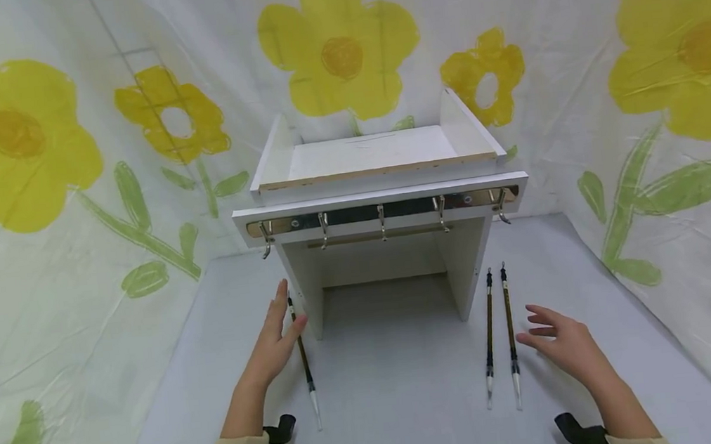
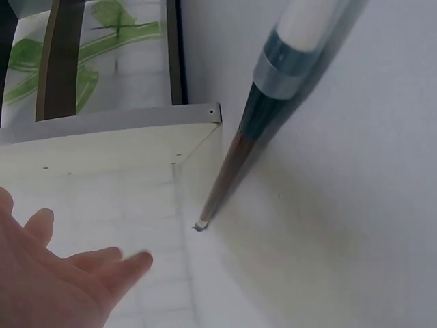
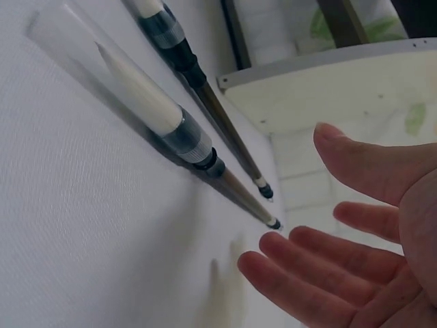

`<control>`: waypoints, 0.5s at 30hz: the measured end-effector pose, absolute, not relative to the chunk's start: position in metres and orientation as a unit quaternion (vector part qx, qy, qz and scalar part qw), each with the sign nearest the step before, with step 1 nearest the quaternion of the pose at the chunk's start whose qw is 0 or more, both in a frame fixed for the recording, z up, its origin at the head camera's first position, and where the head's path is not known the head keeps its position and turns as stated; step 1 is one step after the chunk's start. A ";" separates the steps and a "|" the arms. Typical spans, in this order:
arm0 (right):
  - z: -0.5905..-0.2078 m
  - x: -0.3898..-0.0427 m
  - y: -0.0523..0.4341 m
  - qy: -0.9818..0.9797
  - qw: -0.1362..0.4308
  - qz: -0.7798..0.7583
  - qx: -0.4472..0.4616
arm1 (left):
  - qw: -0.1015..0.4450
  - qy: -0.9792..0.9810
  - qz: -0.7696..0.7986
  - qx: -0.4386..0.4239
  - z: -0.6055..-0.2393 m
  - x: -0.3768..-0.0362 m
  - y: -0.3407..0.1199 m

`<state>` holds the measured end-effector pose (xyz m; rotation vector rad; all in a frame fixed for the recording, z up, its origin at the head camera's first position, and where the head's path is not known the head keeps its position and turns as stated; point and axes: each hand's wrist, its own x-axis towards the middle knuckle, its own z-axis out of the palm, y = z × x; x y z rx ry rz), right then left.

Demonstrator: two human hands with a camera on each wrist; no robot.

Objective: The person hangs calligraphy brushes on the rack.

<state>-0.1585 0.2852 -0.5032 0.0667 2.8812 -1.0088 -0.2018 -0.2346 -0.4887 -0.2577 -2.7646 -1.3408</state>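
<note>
My left hand (image 1: 271, 356), fingers straight and thumb spread, is held beside a calligraphy brush (image 1: 304, 360) that lies on the table left of a white shelf unit (image 1: 300, 283). In the left wrist view that brush (image 2: 229, 164) shows apart from the fingers. My right hand (image 1: 566, 346) hovers with loosely bent fingers and holds nothing. Just to its left lies one brush (image 1: 510, 328), and a second brush (image 1: 489, 330) lies parallel, nearer the unit. Clear caps cover their white bristle tips, seen closely on one brush (image 3: 147, 99) in the right wrist view.
Across the unit's front runs a metal strip with several hooks (image 1: 383, 221), above an open space. An open tray-like top (image 1: 371, 151) sits over it. The pale table (image 1: 403, 401) is backed by a flower-printed sheet (image 1: 198, 24). Dark wrist-camera mounts (image 1: 580, 431) stick out by both wrists.
</note>
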 end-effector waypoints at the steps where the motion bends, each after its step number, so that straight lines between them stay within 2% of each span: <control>1: -0.504 -0.158 0.285 0.941 0.044 -0.333 0.021 | 0.027 -0.892 -0.444 -0.085 -0.490 -0.203 -0.235; 7: -0.509 -0.159 0.284 0.934 0.043 -0.355 0.010 | 0.036 -0.869 -0.487 -0.077 -0.492 -0.211 -0.235; 15: -0.515 -0.159 0.285 0.920 0.069 -0.386 0.018 | 0.044 -0.860 -0.504 -0.069 -0.483 -0.212 -0.231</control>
